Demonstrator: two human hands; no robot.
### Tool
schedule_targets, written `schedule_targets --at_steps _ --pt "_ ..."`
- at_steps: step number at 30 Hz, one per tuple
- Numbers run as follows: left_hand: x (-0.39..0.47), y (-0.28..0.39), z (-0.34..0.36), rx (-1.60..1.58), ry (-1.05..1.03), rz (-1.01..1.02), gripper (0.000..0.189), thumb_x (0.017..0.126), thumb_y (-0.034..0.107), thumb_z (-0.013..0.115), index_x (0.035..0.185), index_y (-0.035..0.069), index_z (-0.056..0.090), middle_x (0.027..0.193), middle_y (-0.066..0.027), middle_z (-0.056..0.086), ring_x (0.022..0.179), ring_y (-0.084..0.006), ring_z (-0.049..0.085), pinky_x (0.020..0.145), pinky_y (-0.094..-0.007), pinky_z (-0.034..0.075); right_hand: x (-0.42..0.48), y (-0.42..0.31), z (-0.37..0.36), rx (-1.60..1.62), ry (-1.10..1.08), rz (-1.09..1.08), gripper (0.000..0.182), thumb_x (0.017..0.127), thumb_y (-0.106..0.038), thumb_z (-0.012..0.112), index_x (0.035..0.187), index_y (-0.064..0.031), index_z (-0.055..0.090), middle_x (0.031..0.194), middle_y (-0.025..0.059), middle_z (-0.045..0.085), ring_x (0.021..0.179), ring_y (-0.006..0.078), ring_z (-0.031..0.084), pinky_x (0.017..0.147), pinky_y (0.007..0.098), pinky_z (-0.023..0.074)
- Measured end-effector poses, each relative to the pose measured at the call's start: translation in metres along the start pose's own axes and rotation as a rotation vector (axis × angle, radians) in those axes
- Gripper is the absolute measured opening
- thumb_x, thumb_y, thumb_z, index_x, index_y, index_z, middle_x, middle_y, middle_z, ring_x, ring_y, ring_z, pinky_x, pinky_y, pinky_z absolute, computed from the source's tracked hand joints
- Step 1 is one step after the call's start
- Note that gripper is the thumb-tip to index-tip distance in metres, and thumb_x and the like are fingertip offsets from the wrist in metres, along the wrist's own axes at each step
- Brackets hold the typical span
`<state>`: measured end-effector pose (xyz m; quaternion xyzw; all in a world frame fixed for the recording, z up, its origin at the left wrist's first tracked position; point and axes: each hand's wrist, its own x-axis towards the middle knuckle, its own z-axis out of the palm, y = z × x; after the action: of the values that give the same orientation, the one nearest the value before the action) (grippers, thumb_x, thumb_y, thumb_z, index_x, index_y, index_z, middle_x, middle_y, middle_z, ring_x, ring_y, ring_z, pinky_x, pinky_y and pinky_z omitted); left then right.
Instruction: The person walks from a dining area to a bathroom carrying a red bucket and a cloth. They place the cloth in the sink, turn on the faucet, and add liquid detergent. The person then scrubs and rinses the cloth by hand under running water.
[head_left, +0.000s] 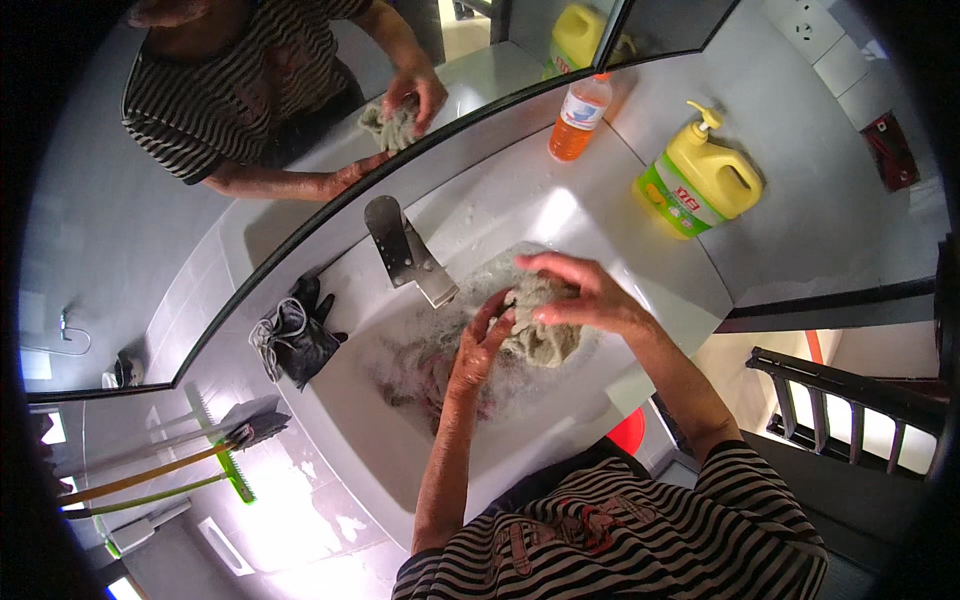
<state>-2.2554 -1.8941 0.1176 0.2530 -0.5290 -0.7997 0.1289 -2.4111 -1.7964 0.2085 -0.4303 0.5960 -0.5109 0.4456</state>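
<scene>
Over a white washbasin I hold a bunched grey-beige cloth. My left hand grips its left side, fingers curled against the fabric. On the upper right, my right hand presses on the cloth with thumb and fingers spread around it. Soapy water with foam fills the basin below. Dark and reddish fabric lies partly sunk in it, its shape hidden by suds. A metal faucet stands just beyond my hands; I see no water running from it.
On the ledge stand a bottle of orange liquid and a yellow pump jug of detergent. Dark gloves lie on the basin's left rim. A mirror edge runs behind. Brooms lean at left; a red bucket sits below.
</scene>
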Motion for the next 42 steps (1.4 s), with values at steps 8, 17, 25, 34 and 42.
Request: schedule_targets --at_steps 8,17,25,34,42 --pt "-0.025 -0.015 0.021 -0.169 0.12 -0.223 0.043 0.077 0.032 0.062 0.107 0.001 0.054 0.096 -0.0055 0.058 0.088 -0.0131 0.051 0.08 -0.0277 0.039 0.007 0.004 -0.036 -0.353 0.127 0.127 0.055 0.07 -0.018 0.071 0.118 -0.0076 0.048 0.07 0.0044 0.056 0.062 0.0091 0.05 0.057 0.0247 0.0422" --pt "-0.023 -0.144 -0.088 0.035 0.533 -0.331 0.036 0.079 0.034 0.058 0.097 0.003 0.058 0.09 -0.0054 0.055 0.085 -0.0165 0.05 0.076 -0.0305 0.04 0.042 0.191 -0.05 -0.885 0.228 0.096 0.066 0.069 -0.049 0.064 0.119 -0.0095 0.048 0.09 0.0154 0.053 0.084 0.0266 0.053 0.073 0.0364 0.0426" --pt "-0.023 -0.112 -0.05 -0.213 0.399 -0.202 0.053 0.083 0.038 0.051 0.124 0.005 0.041 0.127 -0.0111 0.039 0.115 -0.0204 0.037 0.095 -0.0351 0.031 0.034 0.233 0.032 -0.661 0.269 0.261 0.072 0.075 -0.059 0.049 0.127 -0.0113 0.037 0.122 0.023 0.041 0.111 0.0319 0.042 0.094 0.0459 0.0346" --pt "-0.039 -0.115 -0.074 -0.958 -0.003 -0.141 0.045 0.083 0.043 0.045 0.107 0.005 0.051 0.102 -0.0074 0.054 0.086 -0.0195 0.054 0.072 -0.0351 0.047 -0.013 0.079 0.105 -0.217 -0.052 -0.094 0.034 0.071 -0.03 0.065 0.097 -0.0083 0.059 0.093 0.0064 0.06 0.078 0.0203 0.06 0.065 0.0337 0.0467" --pt "-0.008 -0.083 0.0 -0.591 0.275 -0.366 0.046 0.086 0.039 0.043 0.118 0.005 0.044 0.113 -0.0097 0.049 0.098 -0.0233 0.051 0.082 -0.0384 0.043 0.049 0.124 0.066 -0.582 0.455 0.044 0.018 0.077 -0.024 0.06 0.088 -0.0101 0.057 0.093 0.0063 0.062 0.069 0.0157 0.06 0.062 0.0276 0.0507"
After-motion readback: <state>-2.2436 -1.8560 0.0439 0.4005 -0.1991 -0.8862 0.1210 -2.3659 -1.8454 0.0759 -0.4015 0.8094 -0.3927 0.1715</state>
